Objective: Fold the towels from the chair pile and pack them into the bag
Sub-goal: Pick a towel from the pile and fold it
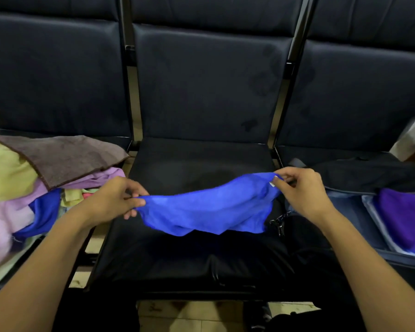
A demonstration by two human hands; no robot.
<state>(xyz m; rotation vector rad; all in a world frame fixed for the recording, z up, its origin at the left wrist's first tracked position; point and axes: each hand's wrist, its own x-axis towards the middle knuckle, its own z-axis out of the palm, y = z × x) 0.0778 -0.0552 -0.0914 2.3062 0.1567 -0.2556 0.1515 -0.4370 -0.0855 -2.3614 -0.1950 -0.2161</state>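
A bright blue towel (206, 207) hangs slack above the middle black seat (177, 255). My left hand (113, 200) pinches its left corner and my right hand (302, 190) pinches its right corner beside a small white tag. On the left seat lies the towel pile (22, 188), with brown, yellow, lilac, pink and blue cloths heaped loosely. The open dark bag (359, 212) sits on the right seat, and a folded purple towel (403, 221) lies inside it.
Three dark padded chairs stand in a row with metal bars between them. A small metal zipper pull (279, 224) hangs at the bag's left edge. Tiled floor (192, 317) shows below the seat front.
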